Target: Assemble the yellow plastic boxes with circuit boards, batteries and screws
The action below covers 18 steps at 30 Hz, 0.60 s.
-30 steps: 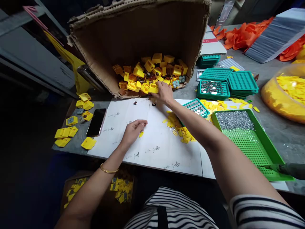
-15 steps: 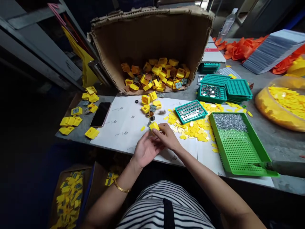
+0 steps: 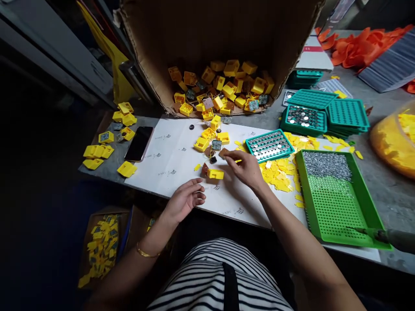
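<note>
My right hand (image 3: pixel 244 167) reaches over the white paper (image 3: pixel 171 149), its thumb and forefinger pinched on a small brown board (image 3: pixel 223 152). Just in front of it sits a heap of yellow plastic housings (image 3: pixel 201 144), with a grey-green circuit board (image 3: pixel 216 145) and a small black round part (image 3: pixel 213 160). Nearer to me is a single yellow housing (image 3: pixel 215 174), a reddish-brown piece (image 3: pixel 205 169) at its left end. My left hand (image 3: pixel 185 199) hovers left of that housing, fingers loosely curled and apart, holding nothing.
A cardboard box (image 3: pixel 139 56) lies open at the back, full of yellow housings. To the right are a teal tray (image 3: pixel 269 146) of button cells, loose yellow tabs (image 3: pixel 277 175) and a green tray (image 3: pixel 333 203) of metal pieces. A phone (image 3: pixel 139 144) lies at left.
The yellow housing has left my right hand and is now near the paper's front. My right hand has moved to the brown board; my left hand has drawn back leftward. The view has shifted.
</note>
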Each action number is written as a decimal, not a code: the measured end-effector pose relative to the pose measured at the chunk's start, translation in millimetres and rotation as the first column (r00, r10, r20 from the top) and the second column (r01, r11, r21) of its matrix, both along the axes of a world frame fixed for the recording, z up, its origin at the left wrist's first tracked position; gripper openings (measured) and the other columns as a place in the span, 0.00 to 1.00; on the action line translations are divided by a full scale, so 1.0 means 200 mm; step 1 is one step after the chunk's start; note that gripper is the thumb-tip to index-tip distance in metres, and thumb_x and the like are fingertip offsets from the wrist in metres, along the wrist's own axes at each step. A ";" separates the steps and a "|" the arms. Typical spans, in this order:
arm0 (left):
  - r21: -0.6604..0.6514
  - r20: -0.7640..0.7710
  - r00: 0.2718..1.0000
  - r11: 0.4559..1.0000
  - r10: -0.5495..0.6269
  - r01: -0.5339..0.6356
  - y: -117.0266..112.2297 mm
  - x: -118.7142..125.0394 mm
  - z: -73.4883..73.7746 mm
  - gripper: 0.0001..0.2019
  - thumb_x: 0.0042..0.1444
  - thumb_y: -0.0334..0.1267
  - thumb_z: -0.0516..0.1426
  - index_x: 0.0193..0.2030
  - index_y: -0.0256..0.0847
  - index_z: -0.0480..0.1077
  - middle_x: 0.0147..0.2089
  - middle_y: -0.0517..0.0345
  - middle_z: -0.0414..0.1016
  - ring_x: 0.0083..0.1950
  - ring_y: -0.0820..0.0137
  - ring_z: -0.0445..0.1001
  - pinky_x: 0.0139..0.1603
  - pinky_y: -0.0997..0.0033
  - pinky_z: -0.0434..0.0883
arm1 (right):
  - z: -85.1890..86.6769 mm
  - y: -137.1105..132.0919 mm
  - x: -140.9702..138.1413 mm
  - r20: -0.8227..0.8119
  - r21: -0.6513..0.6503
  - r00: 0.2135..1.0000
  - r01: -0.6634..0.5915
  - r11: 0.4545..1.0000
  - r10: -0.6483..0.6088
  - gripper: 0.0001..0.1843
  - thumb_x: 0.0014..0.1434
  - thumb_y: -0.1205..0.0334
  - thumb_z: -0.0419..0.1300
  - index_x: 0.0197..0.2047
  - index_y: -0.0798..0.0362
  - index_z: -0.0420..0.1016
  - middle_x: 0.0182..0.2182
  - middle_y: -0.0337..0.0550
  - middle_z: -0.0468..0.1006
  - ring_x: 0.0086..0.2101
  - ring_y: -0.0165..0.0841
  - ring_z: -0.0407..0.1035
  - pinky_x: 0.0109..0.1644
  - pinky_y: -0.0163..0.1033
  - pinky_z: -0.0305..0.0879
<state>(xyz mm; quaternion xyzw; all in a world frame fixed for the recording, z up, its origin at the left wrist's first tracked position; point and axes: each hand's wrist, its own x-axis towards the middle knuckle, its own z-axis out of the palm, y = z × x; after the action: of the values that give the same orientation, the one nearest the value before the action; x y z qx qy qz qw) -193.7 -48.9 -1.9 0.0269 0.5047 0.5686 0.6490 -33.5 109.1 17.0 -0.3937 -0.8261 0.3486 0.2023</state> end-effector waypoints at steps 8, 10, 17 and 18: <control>0.115 -0.983 0.170 0.947 0.066 0.300 0.05 -0.03 0.00 0.14 0.56 0.41 0.59 0.49 0.42 0.69 0.51 0.49 0.75 0.50 0.64 0.74 0.47 0.63 0.74 | -0.11 0.06 -0.15 0.255 0.125 0.958 -0.171 0.977 0.135 0.21 0.56 0.64 0.61 0.53 0.42 0.72 0.48 0.40 0.75 0.35 0.35 0.71 0.29 0.36 0.53; 0.063 -0.990 -0.083 0.870 0.118 0.489 0.09 0.01 -0.01 0.18 0.56 0.42 0.60 0.53 0.42 0.68 0.56 0.46 0.74 0.58 0.60 0.70 0.57 0.56 0.70 | -0.12 0.05 -0.17 0.271 0.142 0.953 -0.176 0.974 0.133 0.18 0.57 0.60 0.61 0.52 0.44 0.72 0.47 0.40 0.75 0.35 0.35 0.71 0.29 0.35 0.51; -0.167 -0.913 -0.398 0.802 0.095 0.574 0.14 0.04 -0.05 0.09 0.57 0.39 0.59 0.43 0.41 0.72 0.64 0.45 0.67 0.63 0.54 0.65 0.57 0.52 0.69 | -0.11 0.10 -0.15 0.248 0.083 0.950 -0.217 0.973 0.191 0.09 0.58 0.63 0.61 0.44 0.49 0.74 0.43 0.41 0.76 0.36 0.32 0.70 0.33 0.34 0.55; -0.162 -0.915 -0.390 0.794 0.102 0.587 0.14 0.02 -0.05 0.06 0.58 0.38 0.58 0.41 0.40 0.72 0.63 0.45 0.68 0.63 0.55 0.66 0.57 0.53 0.70 | -0.11 0.12 -0.14 0.226 0.063 0.950 -0.234 0.970 0.215 0.09 0.57 0.63 0.62 0.43 0.50 0.75 0.42 0.42 0.76 0.35 0.32 0.69 0.34 0.34 0.57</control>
<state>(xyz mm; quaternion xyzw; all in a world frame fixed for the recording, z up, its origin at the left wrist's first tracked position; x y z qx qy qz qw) -190.3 -21.2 -12.9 0.7280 0.6463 0.2217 0.0568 -61.0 133.8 -4.1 -0.3236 -0.8973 0.2872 0.0869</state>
